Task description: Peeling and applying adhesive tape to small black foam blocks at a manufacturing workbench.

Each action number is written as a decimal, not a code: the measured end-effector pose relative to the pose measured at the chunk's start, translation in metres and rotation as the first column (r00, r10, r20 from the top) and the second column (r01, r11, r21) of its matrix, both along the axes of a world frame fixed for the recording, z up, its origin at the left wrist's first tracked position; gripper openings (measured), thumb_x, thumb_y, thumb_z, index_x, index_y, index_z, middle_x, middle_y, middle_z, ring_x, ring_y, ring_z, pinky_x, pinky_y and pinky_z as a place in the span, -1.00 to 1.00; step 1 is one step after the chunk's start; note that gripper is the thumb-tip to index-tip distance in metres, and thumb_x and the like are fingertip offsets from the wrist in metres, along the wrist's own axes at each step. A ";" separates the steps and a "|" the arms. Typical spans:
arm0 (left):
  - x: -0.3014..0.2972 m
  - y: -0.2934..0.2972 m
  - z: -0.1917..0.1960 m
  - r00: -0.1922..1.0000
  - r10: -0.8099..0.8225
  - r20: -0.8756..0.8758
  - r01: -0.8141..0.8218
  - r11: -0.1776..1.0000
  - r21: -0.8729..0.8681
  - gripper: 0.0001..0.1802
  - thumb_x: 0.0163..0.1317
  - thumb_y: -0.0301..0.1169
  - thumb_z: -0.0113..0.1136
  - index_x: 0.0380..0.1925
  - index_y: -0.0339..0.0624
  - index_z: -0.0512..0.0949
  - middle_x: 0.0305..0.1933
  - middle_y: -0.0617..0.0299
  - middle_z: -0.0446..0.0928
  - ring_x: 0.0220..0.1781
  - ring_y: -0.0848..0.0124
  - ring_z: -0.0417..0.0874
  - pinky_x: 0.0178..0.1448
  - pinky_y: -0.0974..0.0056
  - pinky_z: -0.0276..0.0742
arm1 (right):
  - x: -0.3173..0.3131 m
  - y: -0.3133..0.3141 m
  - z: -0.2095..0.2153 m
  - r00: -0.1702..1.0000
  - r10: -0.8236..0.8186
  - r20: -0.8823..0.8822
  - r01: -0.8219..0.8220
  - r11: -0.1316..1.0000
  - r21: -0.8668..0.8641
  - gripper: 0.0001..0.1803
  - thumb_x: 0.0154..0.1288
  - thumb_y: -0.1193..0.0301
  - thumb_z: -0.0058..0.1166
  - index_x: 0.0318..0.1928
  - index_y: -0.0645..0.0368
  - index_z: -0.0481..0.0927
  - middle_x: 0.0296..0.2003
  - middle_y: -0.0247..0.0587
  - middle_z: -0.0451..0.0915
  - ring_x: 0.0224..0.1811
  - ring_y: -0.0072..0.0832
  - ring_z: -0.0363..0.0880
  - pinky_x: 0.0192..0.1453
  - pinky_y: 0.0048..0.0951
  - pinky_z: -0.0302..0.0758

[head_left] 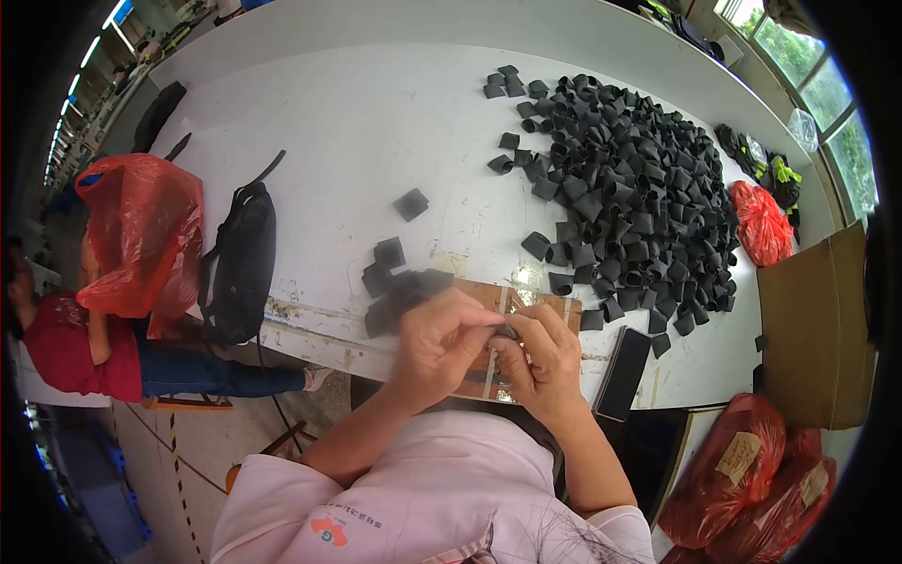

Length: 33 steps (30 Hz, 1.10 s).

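My left hand (440,340) and my right hand (545,355) meet just above the near edge of the white table (357,122), fingers pinched together on a small dark piece that is almost wholly hidden between them. Under them lies a brown cardboard sheet (489,293) with strips of clear tape. A blurred small black piece (404,293) hangs by my left hand, and a few more black folded pieces (388,252) lie just beyond. A large heap of black folded pieces (634,197) covers the table's right half.
A black phone (624,372) lies at the table edge right of my hands. A black bag (241,263) and a red plastic bag (141,230) sit at the left. A person in red sits lower left. Cardboard box (816,324) and red bags (728,470) stand right.
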<state>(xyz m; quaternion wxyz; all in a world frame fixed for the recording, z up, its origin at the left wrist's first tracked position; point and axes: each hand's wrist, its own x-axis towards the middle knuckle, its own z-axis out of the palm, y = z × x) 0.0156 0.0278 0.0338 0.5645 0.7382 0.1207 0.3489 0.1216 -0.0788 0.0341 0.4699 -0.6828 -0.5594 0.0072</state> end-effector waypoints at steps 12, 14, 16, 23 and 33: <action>0.005 -0.009 -0.002 0.966 -0.014 0.260 0.158 0.826 -0.541 -0.88 0.15 -0.45 0.09 -0.33 -0.25 0.50 -0.30 0.18 0.42 -0.21 0.42 0.38 -0.13 0.39 0.32 | -0.006 0.000 0.008 0.998 -0.054 -0.038 0.056 0.997 0.055 -0.71 -0.19 0.55 0.21 -0.34 0.27 0.50 -0.46 -0.17 0.46 -0.50 -0.32 0.47 -0.51 -0.42 0.41; 0.002 -0.009 -0.003 0.926 0.062 0.371 0.229 0.689 -0.687 -0.86 0.16 -0.41 0.08 -0.33 -0.25 0.49 -0.31 0.19 0.41 -0.21 0.42 0.36 -0.11 0.37 0.31 | -0.007 0.001 0.013 0.997 -0.078 -0.007 0.079 0.994 0.082 -0.72 -0.19 0.55 0.21 -0.35 0.28 0.50 -0.46 -0.18 0.46 -0.50 -0.32 0.47 -0.52 -0.43 0.41; 0.001 -0.010 0.000 0.931 0.096 0.351 0.235 0.580 -0.780 -0.88 0.17 -0.42 0.07 -0.36 -0.24 0.49 -0.31 0.20 0.41 -0.23 0.43 0.35 -0.10 0.37 0.29 | -0.002 0.003 0.017 0.984 -0.092 0.152 0.076 0.991 0.109 -0.73 -0.25 0.57 0.19 -0.40 0.28 0.50 -0.51 -0.22 0.44 -0.54 -0.35 0.42 -0.56 -0.44 0.36; -0.005 -0.012 -0.012 0.955 0.103 0.280 0.114 0.742 -0.660 -0.93 0.14 -0.48 0.09 -0.40 -0.25 0.51 -0.31 0.21 0.42 -0.26 0.47 0.35 -0.13 0.39 0.25 | 0.008 -0.003 0.013 0.969 -0.010 0.248 -0.005 0.998 0.062 -0.83 -0.18 0.68 0.08 -0.44 0.32 0.49 -0.54 -0.16 0.41 -0.61 -0.33 0.35 -0.60 -0.42 0.27; -0.005 -0.007 0.006 0.985 0.036 0.166 0.034 0.915 -0.403 -0.97 0.10 -0.57 0.12 -0.43 -0.30 0.49 -0.33 0.21 0.42 -0.36 0.58 0.34 -0.24 0.50 0.25 | 0.010 -0.004 0.004 0.998 0.057 0.017 -0.057 0.998 0.013 -0.77 -0.15 0.62 0.09 -0.35 0.21 0.54 -0.52 -0.24 0.47 -0.56 -0.37 0.39 -0.54 -0.43 0.35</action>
